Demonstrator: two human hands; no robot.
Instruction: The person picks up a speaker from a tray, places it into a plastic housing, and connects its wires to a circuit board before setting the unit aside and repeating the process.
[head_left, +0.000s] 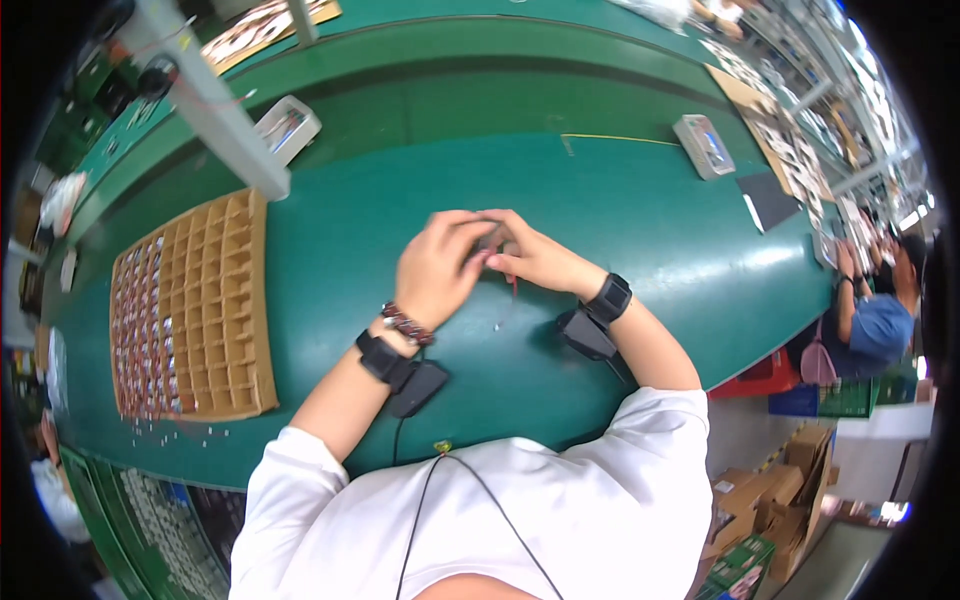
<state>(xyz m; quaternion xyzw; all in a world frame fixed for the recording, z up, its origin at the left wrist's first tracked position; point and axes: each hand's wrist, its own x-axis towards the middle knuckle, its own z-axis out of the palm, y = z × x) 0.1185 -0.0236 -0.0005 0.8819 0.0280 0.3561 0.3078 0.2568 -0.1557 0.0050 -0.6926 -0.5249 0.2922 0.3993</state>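
Over the middle of the green table, my left hand (437, 262) and my right hand (541, 259) meet, fingers curled around one small dark part (492, 240). Motion blur and my fingers hide most of it, so its exact kind does not show. A thin reddish wire (514, 287) hangs below the fingers of my right hand. On the tabletop beneath lies a tiny pale piece (496, 327). To the left stands a cardboard divider box (215, 300); its left columns hold several small parts with red wires, while the right columns show bare cardboard.
Small white parts (190, 434) lie at the near left edge by the box. A grey post (210, 100) rises behind it, beside a white bin (288, 130). At the far right are another white bin (704, 147), a black sheet (768, 203) and a seated person (880, 320).
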